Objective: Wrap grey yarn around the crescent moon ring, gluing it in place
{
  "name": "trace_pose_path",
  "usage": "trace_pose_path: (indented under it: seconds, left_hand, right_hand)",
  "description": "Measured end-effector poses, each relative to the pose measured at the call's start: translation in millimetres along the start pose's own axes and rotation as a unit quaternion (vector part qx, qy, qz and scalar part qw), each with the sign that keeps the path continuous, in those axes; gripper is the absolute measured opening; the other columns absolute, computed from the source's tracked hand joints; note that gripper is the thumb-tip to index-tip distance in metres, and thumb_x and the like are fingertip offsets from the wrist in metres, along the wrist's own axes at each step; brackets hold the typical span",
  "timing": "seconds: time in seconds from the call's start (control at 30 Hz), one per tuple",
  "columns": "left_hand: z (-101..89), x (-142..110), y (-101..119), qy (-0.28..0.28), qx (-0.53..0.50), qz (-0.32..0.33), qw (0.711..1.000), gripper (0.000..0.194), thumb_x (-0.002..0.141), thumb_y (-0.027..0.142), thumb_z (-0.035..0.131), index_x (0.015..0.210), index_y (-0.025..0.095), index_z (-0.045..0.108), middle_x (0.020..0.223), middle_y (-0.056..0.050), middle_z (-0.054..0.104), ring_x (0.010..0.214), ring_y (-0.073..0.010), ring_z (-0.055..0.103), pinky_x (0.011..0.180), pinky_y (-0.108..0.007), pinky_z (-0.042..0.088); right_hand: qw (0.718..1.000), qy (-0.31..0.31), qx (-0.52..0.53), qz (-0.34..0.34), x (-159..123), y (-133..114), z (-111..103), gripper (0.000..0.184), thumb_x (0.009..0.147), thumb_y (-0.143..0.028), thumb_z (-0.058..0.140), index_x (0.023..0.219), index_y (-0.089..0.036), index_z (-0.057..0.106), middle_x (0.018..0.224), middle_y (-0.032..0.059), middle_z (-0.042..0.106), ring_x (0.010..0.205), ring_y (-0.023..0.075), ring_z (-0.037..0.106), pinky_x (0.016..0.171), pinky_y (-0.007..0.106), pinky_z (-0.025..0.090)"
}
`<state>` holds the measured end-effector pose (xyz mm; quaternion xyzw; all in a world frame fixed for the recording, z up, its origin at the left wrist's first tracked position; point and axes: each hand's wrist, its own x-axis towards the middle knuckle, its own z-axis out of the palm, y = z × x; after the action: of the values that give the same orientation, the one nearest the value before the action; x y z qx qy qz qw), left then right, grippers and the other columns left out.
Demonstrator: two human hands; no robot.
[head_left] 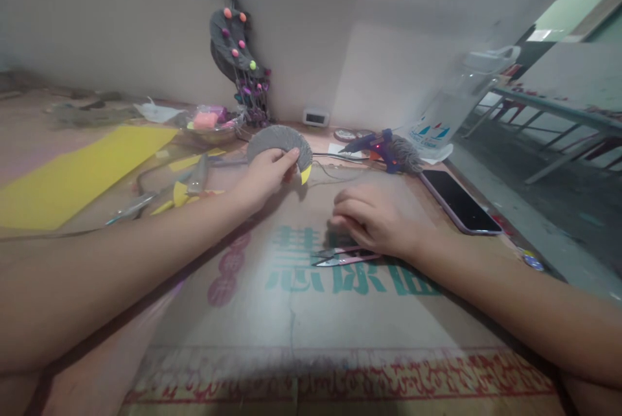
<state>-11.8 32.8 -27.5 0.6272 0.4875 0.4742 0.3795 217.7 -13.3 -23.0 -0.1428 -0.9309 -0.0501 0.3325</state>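
My left hand pinches a crescent shape wrapped in grey yarn, thumb on its face. A bare yellow tip shows at its lower right end. From there a thin grey strand trails right. My right hand hovers over the cardboard, fingers curled and closed; whatever they may hold is hidden. Just below it lie small thread snips, blades pointing left. A grey yarn bundle sits beside a blue glue gun with a red light lit.
A finished-looking grey crescent with colourful pompoms hangs against the wall. Yellow sheet, scissors and a small bowl lie left. A phone and plastic bottle are right. Printed cardboard covers the table.
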Motion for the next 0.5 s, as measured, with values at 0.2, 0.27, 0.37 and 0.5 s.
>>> trace_pose_path:
  seconds: [0.2,0.27,0.37,0.5]
  left_hand:
    - [1.2,-12,18,-0.033,0.108,0.032,0.993,0.044,0.092,0.055,0.055,0.066,0.02,0.057,0.063,0.0,0.056,0.054,-0.0136,0.049,0.054,-0.028,0.037]
    - [2.6,-16,22,-0.052,0.12,0.05,0.99,0.042,0.093,0.053,0.054,0.068,0.019,0.058,0.065,0.0,0.058,0.057,-0.0143,0.052,0.056,-0.027,0.039]
    - [5.0,-19,25,-0.07,0.132,0.073,0.986,0.043,0.093,0.053,0.053,0.066,0.019,0.058,0.061,0.0,0.057,0.057,-0.015,0.053,0.058,-0.027,0.039]
    - [6.7,-20,25,-0.063,0.173,0.102,0.977,0.044,0.092,0.052,0.052,0.063,0.019,0.056,0.063,-0.001,0.056,0.064,-0.0164,0.052,0.061,-0.029,0.037]
  right_hand:
    - [0.959,0.074,0.08,0.261,5,2,7,0.033,0.095,-0.021,0.056,0.128,-0.022,0.056,0.128,0.0116,0.063,0.078,0.0149,0.062,0.076,0.034,0.054]
    - [0.93,0.076,0.141,0.33,6,3,6,0.036,0.094,-0.026,0.059,0.13,-0.021,0.056,0.128,0.0102,0.065,0.072,0.0137,0.063,0.071,0.032,0.055]
    - [0.899,0.057,0.211,0.38,8,3,5,0.036,0.094,-0.031,0.059,0.128,-0.02,0.06,0.119,0.0084,0.07,0.064,0.0123,0.062,0.063,0.03,0.054]
    - [0.902,0.04,0.173,0.393,9,3,6,0.021,0.092,-0.034,0.063,0.105,-0.02,0.071,0.102,0.0058,0.075,0.072,0.016,0.065,0.067,0.03,0.052]
